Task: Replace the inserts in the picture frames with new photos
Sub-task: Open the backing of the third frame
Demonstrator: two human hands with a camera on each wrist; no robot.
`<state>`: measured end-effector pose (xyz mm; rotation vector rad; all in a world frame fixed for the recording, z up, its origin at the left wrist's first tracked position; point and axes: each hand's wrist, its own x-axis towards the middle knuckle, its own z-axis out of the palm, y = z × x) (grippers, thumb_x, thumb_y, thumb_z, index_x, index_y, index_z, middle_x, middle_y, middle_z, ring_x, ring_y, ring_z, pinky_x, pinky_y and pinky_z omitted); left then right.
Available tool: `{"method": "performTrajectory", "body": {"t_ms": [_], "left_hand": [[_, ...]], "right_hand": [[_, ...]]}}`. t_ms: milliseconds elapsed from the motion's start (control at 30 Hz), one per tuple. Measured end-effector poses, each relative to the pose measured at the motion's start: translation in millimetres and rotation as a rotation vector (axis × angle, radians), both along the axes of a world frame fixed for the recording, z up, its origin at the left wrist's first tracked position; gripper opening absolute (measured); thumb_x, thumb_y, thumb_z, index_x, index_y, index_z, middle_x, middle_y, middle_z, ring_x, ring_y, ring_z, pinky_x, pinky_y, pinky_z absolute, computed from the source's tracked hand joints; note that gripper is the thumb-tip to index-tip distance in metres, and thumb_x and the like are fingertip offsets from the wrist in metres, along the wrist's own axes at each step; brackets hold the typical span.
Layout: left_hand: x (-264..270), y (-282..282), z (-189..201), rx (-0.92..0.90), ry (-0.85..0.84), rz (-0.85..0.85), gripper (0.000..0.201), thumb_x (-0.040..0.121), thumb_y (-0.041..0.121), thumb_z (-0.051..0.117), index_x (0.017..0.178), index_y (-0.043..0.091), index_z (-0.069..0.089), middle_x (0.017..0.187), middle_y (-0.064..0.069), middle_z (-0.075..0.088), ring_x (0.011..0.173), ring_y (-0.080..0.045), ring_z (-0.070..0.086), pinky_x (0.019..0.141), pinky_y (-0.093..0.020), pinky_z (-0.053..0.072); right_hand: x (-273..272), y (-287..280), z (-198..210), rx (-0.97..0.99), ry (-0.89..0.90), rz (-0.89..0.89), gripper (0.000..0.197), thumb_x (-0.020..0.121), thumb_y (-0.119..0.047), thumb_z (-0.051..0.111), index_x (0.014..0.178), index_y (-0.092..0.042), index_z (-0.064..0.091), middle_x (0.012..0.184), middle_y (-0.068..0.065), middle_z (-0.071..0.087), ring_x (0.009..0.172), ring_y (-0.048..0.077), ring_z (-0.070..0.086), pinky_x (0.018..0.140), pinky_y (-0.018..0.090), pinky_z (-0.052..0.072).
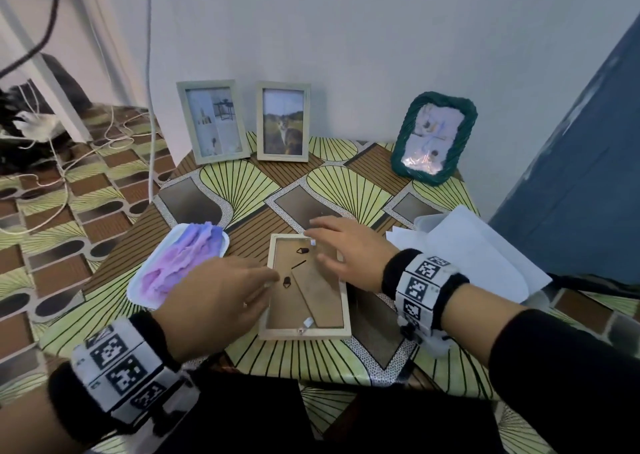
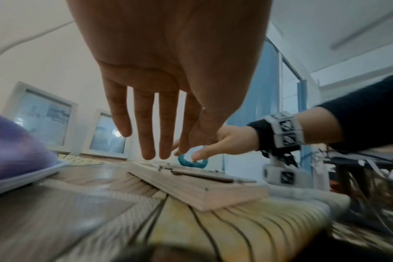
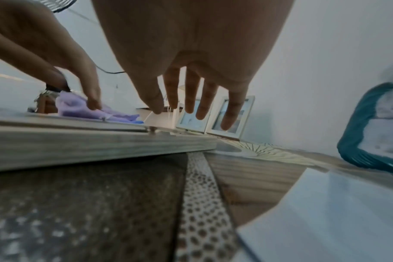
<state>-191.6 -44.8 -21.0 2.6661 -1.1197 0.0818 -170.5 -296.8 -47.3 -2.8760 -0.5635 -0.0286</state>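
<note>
A pale wooden picture frame (image 1: 341, 315) lies face down in the middle of the table, its brown backing board and folded stand showing. My left hand (image 1: 258, 275) reaches over its left edge with straight fingers (image 2: 147, 141) just above the wood (image 2: 191, 187). My right hand (image 1: 334, 246) hovers over the frame's upper right corner, fingers (image 3: 203, 104) spread and straight above the rim (image 3: 90, 141). Neither hand holds anything. Whether any fingertip touches the frame is unclear.
Two pale frames (image 1: 213, 121) (image 1: 283, 121) and a green woven frame (image 1: 434, 138) lean against the back wall. A white tray (image 1: 138, 289) with a purple cloth (image 1: 180, 263) sits left of the frame. White sheets (image 1: 478, 246) lie at the right. Cables cover the floor at left.
</note>
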Motion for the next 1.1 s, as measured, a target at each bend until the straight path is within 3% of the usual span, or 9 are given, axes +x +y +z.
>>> {"method": "performTrajectory", "body": {"t_ms": [167,267,333,467,533,633,767,933,1100], "left_hand": [[-34.7,26.1,-9.5,0.152,0.05,-0.121,0.034,0.096,0.044,0.045,0.121,0.032,0.065,0.124,0.019,0.064,0.113,-0.003,0.06,0.089,-0.032,0.052],[-44.4,37.9,-20.4,0.287,0.098,-0.13,0.05,0.1,0.054,0.029,0.144,0.036,0.045,0.15,0.024,0.038,0.139,0.001,0.036,0.107,-0.032,0.041],[-46.6,41.6,-24.3,0.33,0.104,-0.112,0.054,0.1,0.057,0.024,0.148,0.036,0.038,0.154,0.024,0.029,0.142,-0.004,0.031,0.109,-0.034,0.039],[-41.9,38.0,-17.4,0.388,0.067,-0.048,0.059,0.1,0.061,0.023,0.141,0.029,0.051,0.148,0.017,0.042,0.142,-0.012,0.036,0.104,-0.035,0.044],[-33.2,35.8,-17.1,0.404,0.06,0.003,0.071,0.097,0.066,0.013,0.146,0.025,0.044,0.153,0.013,0.035,0.146,-0.011,0.025,0.106,-0.034,0.042],[-12.3,30.4,-23.2,0.422,0.104,0.039,0.091,0.084,0.075,-0.009,0.156,0.024,0.015,0.16,0.014,0.005,0.148,-0.006,-0.006,0.118,-0.031,0.025],[12.3,10.7,-20.9,0.392,0.127,0.086,0.09,0.088,0.073,0.004,0.155,0.015,0.018,0.162,0.005,0.01,0.149,-0.007,-0.004,0.119,-0.025,0.005],[46.7,-6.0,-26.8,0.456,0.192,0.12,0.08,0.096,0.064,0.017,0.156,0.01,0.012,0.164,-0.002,0.006,0.15,-0.011,-0.004,0.122,-0.032,0.008],[67.0,-6.7,-38.8,0.424,0.218,0.1,0.074,0.099,0.058,0.02,0.156,0.014,0.002,0.164,0.001,-0.006,0.149,-0.01,-0.01,0.121,-0.032,0.004]], "right_hand": [[6.3,8.9,-4.6,-0.11,0.084,0.043,0.054,0.102,-0.043,0.037,0.152,-0.024,0.028,0.16,-0.002,0.027,0.144,0.018,0.028,0.116,0.043,0.031],[5.2,11.2,-9.9,-0.144,0.162,0.064,0.056,0.104,-0.045,0.032,0.154,-0.022,0.025,0.162,-0.003,0.021,0.148,0.018,0.02,0.12,0.041,0.023],[5.3,11.1,-10.4,-0.146,0.183,0.066,0.057,0.104,-0.046,0.03,0.154,-0.021,0.024,0.163,-0.003,0.018,0.149,0.017,0.017,0.121,0.038,0.019],[1.3,6.3,-10.6,-0.181,0.188,0.013,0.058,0.103,-0.049,0.028,0.155,-0.022,0.021,0.163,-0.002,0.018,0.148,0.021,0.02,0.119,0.043,0.024],[-3.3,1.5,-9.2,-0.197,0.174,-0.042,0.057,0.102,-0.049,0.032,0.151,-0.022,0.025,0.16,0.0,0.027,0.141,0.025,0.03,0.113,0.046,0.034],[-9.7,-7.2,-3.4,-0.119,0.142,-0.122,0.045,0.1,-0.046,0.039,0.137,-0.02,0.041,0.135,0.003,0.055,0.12,0.024,0.046,0.098,0.039,0.043],[-22.2,-13.7,1.8,-0.018,0.153,-0.232,0.03,0.101,-0.04,0.042,0.119,-0.018,0.053,0.115,0.003,0.063,0.11,0.022,0.049,0.092,0.038,0.045],[-45.9,-17.5,2.4,0.01,0.156,-0.301,0.03,0.1,-0.034,0.04,0.122,-0.018,0.055,0.117,0.002,0.06,0.111,0.022,0.05,0.094,0.04,0.045],[-69.9,-17.9,-0.3,0.074,0.085,-0.303,0.021,0.099,-0.03,0.043,0.109,-0.02,0.058,0.098,-0.004,0.058,0.094,0.016,0.047,0.075,0.032,0.04]]}}
